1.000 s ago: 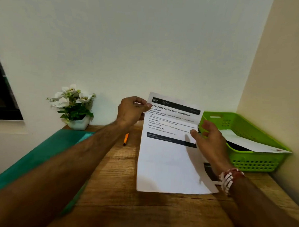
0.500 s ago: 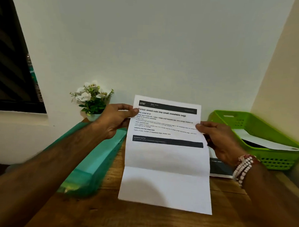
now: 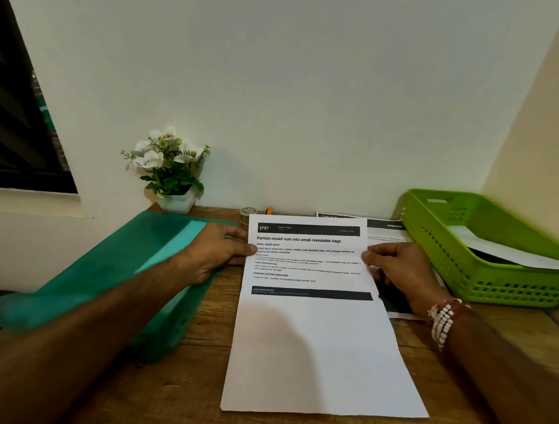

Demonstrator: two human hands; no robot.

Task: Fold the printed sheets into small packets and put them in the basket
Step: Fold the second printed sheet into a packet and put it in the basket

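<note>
- Upper left of the frame: a dark window (image 3: 22, 120) is set in a white wall.
- Left of frame: a teal plastic container (image 3: 125, 269), blurred, sits at the left edge of the wooden table (image 3: 167, 393). The person's left forearm crosses in front of it.
- Behind the container, against the wall: a small white pot of white flowers (image 3: 171, 172).
- Left of centre: the left hand (image 3: 218, 254) pinches the left edge of the printed sheet (image 3: 315, 325), its thumb lying on the paper beside the first lines of text.
- Top centre of the table: a roll of clear tape (image 3: 248, 212) and an orange pen (image 3: 269, 210) show just past the sheet's upper edge.
- Centre: the sheet faces print-up between the two hands, both gripping its upper half at the same level. Its blank lower half reaches toward the bottom of the frame and rests on the table. The heading reads "Portion mixed nuts into small resealable bags".
- Right of centre: the right hand (image 3: 400, 274), a bead bracelet (image 3: 443, 321) at its wrist, pinches the sheet's right edge, thumb on top, fingers curled behind.
- Under and behind that hand: more printed sheets (image 3: 386, 232) lie flat on the table.
- Right of frame: the green basket (image 3: 492, 285) stands in the corner, well apart from the held sheet, with white paper (image 3: 510, 250) inside it.
</note>
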